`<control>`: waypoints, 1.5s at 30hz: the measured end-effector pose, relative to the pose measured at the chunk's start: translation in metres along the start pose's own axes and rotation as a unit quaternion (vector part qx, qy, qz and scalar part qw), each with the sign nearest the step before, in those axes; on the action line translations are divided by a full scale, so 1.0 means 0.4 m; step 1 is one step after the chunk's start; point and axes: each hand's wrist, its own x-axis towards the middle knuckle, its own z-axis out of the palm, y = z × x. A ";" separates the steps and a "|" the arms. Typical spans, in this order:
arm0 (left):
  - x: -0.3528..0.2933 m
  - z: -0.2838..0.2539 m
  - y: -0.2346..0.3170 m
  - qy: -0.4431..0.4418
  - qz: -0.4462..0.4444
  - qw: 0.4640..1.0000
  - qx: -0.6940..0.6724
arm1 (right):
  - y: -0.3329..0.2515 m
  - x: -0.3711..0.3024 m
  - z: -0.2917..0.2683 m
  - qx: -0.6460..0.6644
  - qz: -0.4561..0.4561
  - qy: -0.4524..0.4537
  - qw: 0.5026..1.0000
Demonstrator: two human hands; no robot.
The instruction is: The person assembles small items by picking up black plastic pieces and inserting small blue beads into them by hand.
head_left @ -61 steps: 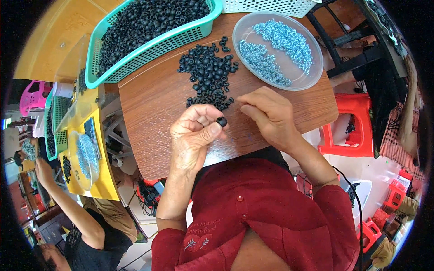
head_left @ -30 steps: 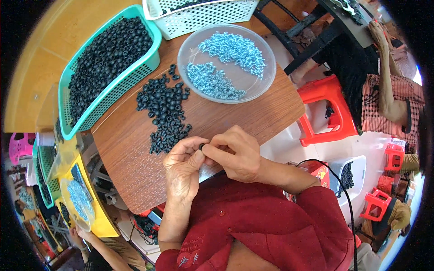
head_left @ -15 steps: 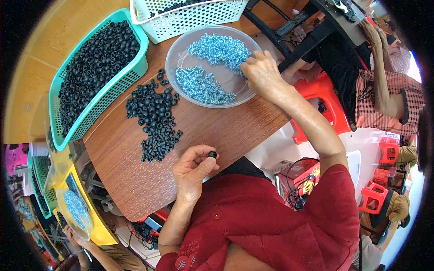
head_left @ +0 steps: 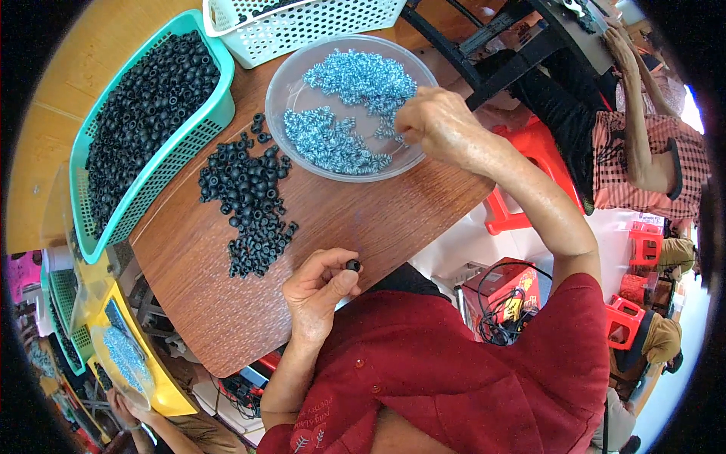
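Single view: head-worn fisheye, looking steeply down from above the person's own chest onto a wooden table (head_left: 378,219) close below. The far table edge lies toward the frame top, the red shirt (head_left: 469,378) fills the bottom. Straight edges bow near the dark circular rim. The periphery takes in floor, red stools (head_left: 522,181) and neighbouring workers. No second view, so no shared area.

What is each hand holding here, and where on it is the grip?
Left hand pinches a small black rubber piece by its sides, thumb against fingertips. Right hand reaches into the clear bowl; any hold is hidden.
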 end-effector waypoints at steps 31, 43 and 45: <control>0.003 -0.004 0.025 0.046 0.039 0.982 -0.177 | -0.341 -0.089 0.077 0.619 0.092 0.096 0.774; -0.028 -0.011 0.034 0.074 0.042 0.971 -0.222 | -0.426 -0.125 0.153 0.553 0.110 0.190 0.804; -0.031 -0.009 0.037 0.083 0.044 0.969 -0.227 | -0.430 -0.126 0.161 0.486 0.062 0.210 0.846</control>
